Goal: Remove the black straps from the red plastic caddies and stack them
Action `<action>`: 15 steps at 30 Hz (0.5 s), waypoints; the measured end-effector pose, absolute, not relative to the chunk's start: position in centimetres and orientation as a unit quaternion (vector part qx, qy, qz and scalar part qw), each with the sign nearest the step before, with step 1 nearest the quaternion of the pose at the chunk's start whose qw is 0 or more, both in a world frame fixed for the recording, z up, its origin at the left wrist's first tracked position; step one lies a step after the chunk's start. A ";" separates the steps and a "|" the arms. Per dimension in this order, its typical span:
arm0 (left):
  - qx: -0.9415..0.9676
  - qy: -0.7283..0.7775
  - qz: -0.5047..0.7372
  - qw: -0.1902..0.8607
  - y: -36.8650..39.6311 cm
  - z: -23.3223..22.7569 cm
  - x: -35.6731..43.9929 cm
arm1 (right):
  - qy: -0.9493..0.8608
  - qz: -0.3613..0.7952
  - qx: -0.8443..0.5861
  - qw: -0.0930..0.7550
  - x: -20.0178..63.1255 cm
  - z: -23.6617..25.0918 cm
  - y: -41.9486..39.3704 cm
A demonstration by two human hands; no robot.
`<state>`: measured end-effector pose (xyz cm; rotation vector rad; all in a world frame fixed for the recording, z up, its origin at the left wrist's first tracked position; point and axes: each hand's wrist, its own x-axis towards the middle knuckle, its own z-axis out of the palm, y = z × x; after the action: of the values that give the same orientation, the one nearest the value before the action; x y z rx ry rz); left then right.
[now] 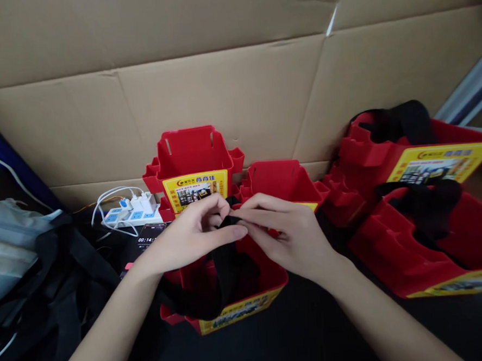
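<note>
Strap: a black woven strap (225,263), flat and matte, runs up from the near red box to the fingertips at the middle of the scene, where its top end is bunched.
Left hand: the left hand (195,232) pinches the strap's top end between thumb and forefinger, the other fingers curled in.
Right hand: the right hand (289,235) meets it from the right, thumb and forefinger closed on the same end of the strap, fingertips touching those of the left.
Near box: a red plastic box (231,290) with a yellow label on its near wall sits under the hands; the strap hangs down into it.
Far boxes: two red boxes (192,156) stand upright against the cardboard sheet (234,66); their insides are not visible.
Right boxes: a pair of red boxes (415,229) lies at the right, black straps across them.
Left: a white power strip (132,211) with plugs, and dark bags (46,279) near left.
</note>
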<state>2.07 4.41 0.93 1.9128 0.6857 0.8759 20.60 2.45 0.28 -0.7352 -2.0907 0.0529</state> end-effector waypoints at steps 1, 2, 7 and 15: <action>0.753 0.276 0.347 0.486 4.4 0.8 2.3 | -0.844 0.027 -0.292 0.450 20.4 0.1 2.4; 0.736 0.271 0.343 0.517 4.5 0.8 2.4 | -0.838 0.030 -0.290 0.460 20.3 0.1 2.4; 0.706 0.275 0.332 0.562 4.5 0.7 2.6 | -0.756 0.026 -0.339 0.560 20.9 0.6 2.6; 0.767 0.377 0.305 0.421 4.3 0.9 2.2 | -0.591 0.136 -0.342 0.717 21.9 -0.1 5.0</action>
<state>2.20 4.34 0.94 1.9207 0.9444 0.7648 21.90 5.02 -0.09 -0.7569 -1.3085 0.3018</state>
